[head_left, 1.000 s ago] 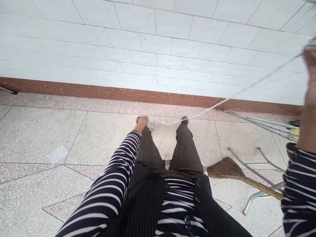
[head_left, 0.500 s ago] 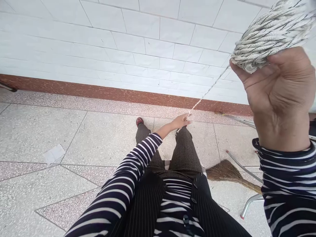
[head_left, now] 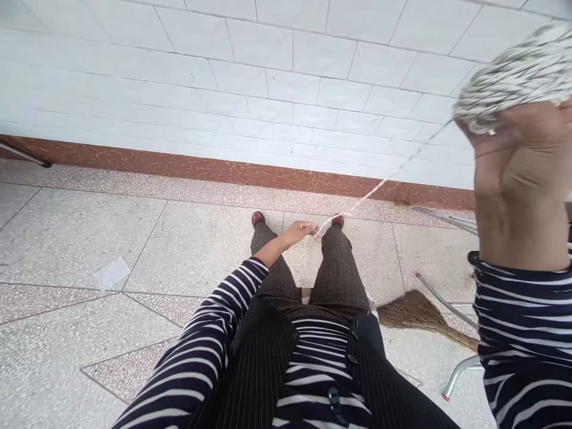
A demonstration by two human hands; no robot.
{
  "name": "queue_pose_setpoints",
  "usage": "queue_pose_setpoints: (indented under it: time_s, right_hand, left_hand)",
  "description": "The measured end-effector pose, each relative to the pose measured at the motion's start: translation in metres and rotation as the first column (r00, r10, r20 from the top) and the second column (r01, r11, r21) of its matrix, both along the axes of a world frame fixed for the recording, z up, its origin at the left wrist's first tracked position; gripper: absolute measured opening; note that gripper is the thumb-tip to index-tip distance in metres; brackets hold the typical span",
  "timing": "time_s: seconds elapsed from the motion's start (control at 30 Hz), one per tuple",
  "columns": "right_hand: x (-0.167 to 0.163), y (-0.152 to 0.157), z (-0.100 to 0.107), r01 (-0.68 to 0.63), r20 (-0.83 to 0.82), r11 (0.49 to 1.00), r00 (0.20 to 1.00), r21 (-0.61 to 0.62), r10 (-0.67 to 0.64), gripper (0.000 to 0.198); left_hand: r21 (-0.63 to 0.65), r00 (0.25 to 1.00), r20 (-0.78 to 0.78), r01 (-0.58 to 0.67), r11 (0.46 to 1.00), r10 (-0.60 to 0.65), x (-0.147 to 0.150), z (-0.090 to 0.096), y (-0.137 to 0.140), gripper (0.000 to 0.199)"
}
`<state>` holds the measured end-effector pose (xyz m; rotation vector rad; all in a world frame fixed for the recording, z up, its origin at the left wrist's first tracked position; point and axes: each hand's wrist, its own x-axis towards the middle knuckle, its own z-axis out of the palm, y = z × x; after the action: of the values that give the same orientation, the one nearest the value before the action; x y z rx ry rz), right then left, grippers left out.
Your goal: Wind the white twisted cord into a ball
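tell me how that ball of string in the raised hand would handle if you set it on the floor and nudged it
The ball of string looks rounded, so it would probably roll and pay out cord. Held up by the right hand alone, it seems light. The strand down to the left hand is thin and probably limp once slack.

- One view only, from the person's head, facing forward and down.
- Near: striped sleeves and lap.
- Farther: terrazzo floor, white tiled wall.

Left arm stretched forward, left hand in a pinched grip; right hand raised close, fingers curled shut.
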<state>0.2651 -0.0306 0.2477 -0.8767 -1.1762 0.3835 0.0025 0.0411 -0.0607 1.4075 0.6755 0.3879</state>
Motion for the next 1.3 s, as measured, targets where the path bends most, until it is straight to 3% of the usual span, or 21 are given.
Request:
queue_pose_setpoints:
  time_s: [0.13, 0.27, 0.43, 0.57, 0.7, 0.8, 0.93, 1.07, 1.2, 1.3]
  right_hand:
    - [-0.037, 0.001, -0.002, -0.163, -0.060, 0.987, 0.985, -0.004, 0.162, 0.029]
    - [-0.037, 0.005, 0.003, -0.150, -0.017, 0.988, 0.988, 0.025, 0.151, 0.027]
    - [-0.002, 0.010, 0.001, -0.057, -0.016, 0.997, 0.998, 0.043, 0.058, 0.024]
    - [0.006, 0.009, -0.004, -0.060, -0.138, 0.998, 0.989, 0.018, 0.062, 0.018]
    - [-0.018, 0.007, -0.005, -0.087, -0.091, 0.996, 0.992, 0.019, 0.088, 0.024]
    - [-0.048, 0.006, -0.008, -0.158, -0.092, 0.985, 0.984, -0.065, 0.152, 0.031]
    - [-0.080, 0.007, -0.016, -0.234, -0.121, 0.951, 0.970, -0.204, 0.213, 0.038]
    - [-0.080, 0.018, -0.019, -0.155, -0.052, 0.975, 0.988, -0.160, 0.148, 0.043]
    - [-0.055, 0.031, -0.014, -0.073, -0.083, 0.993, 0.994, -0.093, 0.065, 0.026]
    - [-0.039, 0.034, -0.009, -0.027, -0.075, 0.999, 0.997, -0.036, 0.024, 0.022]
  left_hand:
    - [-0.081, 0.967, 0.256, 0.041, 0.996, -0.019, 0.024, 0.035, -0.004, 0.053]
    - [-0.019, 0.967, 0.250, 0.058, 0.998, -0.051, 0.034, 0.053, -0.006, 0.038]
    - [0.096, 0.969, 0.245, -0.066, 0.993, 0.041, 0.017, 0.040, -0.006, 0.036]
    - [0.030, 0.966, 0.259, -0.029, 0.999, 0.020, 0.001, 0.032, -0.003, 0.042]
    - [-0.014, 0.974, 0.189, 0.127, 0.992, -0.122, -0.007, 0.028, -0.003, 0.046]
    - [-0.015, 0.987, 0.096, 0.130, 0.991, -0.128, -0.002, 0.029, -0.005, 0.041]
    - [-0.050, 0.976, 0.172, 0.145, 0.988, -0.135, 0.012, 0.048, -0.010, 0.044]
    - [0.054, 0.963, 0.230, 0.132, 0.990, -0.141, 0.016, 0.062, -0.015, 0.038]
    - [0.159, 0.982, 0.163, 0.069, 0.985, -0.095, 0.001, 0.044, -0.011, 0.044]
    - [0.301, 0.998, -0.037, 0.062, 0.952, -0.053, -0.011, 0.018, -0.001, 0.041]
